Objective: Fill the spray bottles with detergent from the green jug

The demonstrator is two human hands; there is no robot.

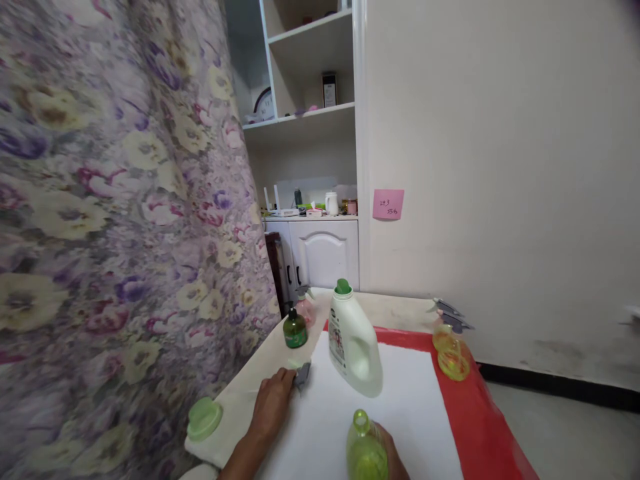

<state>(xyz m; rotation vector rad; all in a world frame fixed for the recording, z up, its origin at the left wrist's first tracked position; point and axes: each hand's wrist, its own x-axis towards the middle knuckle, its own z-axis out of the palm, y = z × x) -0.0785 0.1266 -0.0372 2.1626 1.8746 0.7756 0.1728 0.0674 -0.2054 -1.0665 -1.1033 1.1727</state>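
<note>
My right hand [393,457] is wrapped round a small clear green bottle [366,448] with an open neck, held upright at the bottom edge of the view. My left hand [273,402] reaches forward over the white sheet [415,400], its fingertips closed on a grey spray-pump head [302,375]. Just beyond stands a white detergent jug [354,341] with a green cap. A dark green bottle [295,329] and a pink spray bottle [305,307] stand at the table's left edge.
Two yellow spray bottles [451,348] with grey triggers lie on the red table cover [480,427] at the right. A green lid [204,418] rests at the near left corner. A flowered curtain [115,220] hangs on the left; a white wall and shelves stand behind.
</note>
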